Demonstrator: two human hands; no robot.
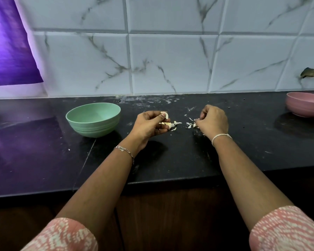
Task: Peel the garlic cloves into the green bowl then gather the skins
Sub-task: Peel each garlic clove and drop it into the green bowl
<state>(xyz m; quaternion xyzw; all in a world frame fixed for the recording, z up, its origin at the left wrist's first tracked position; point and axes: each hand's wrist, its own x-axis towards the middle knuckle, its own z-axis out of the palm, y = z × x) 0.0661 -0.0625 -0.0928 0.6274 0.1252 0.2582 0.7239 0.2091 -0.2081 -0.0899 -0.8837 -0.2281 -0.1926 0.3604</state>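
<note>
Left hand point(149, 124): fingers point(153, 115) curled around the garlic cloves point(165, 115). One clove is pinched at the thumb tip and another sticks out lower down between the fingers. The hand sits just above the surface point(170, 156), palm turned inward.

Right hand point(214, 122): fingers curled in, tips together low at the surface, pinching a scrap of the skins point(189, 125). How firm the grip is can't be read at this size.

The rest of the skins lie loose on the surface in the gap between the two hands. One cluster is just beside the left hand's cloves and another is touching the right fingertips. A few flecks are scattered further back toward the wall.

The green bowl point(92, 126) stands upright on the surface, left of the left hand, near it but not touching.

The pink bowl point(304, 107) is at the far right of the surface, well apart from the hands and cut off by the frame edge.

Wrists: chain bracelet point(124, 150) on the left, pale band point(221, 136) on the right. Pink patterned sleeves point(62, 234) are pushed up the forearms.

Behind is a marble-look tiled wall point(170, 60), with a purple sheet point(7, 42) at top left.
</note>
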